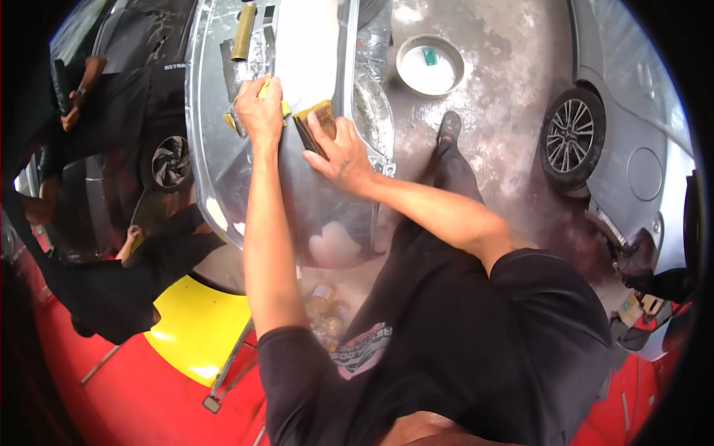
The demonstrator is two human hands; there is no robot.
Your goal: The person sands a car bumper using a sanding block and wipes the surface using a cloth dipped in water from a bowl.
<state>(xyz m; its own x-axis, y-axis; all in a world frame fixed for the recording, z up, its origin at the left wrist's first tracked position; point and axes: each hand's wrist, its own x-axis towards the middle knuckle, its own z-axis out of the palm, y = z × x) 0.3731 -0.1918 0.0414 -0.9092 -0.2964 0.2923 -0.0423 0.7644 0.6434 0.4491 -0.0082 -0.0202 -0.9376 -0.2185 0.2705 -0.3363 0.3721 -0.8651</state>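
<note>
My right hand [343,154] grips a sanding block [318,121] with a worn yellowish face and a dark edge, its thumb across the top. The block is at the edge of a white patch [305,44] on a grey car body panel [294,193]. My left hand [260,113] is closed over a crumpled yellow piece [285,108] that looks like sandpaper; its exact kind is partly hidden by the fingers. Beyond my left hand, a tan cylinder [243,31] lies on the panel beside dark strips.
A round basin [430,67] with a green item [430,56] inside stands on the wet floor. A grey car [621,119] is at right, a dark car [160,82] at left. People in black are at left, near a yellow panel [197,327] on a stand.
</note>
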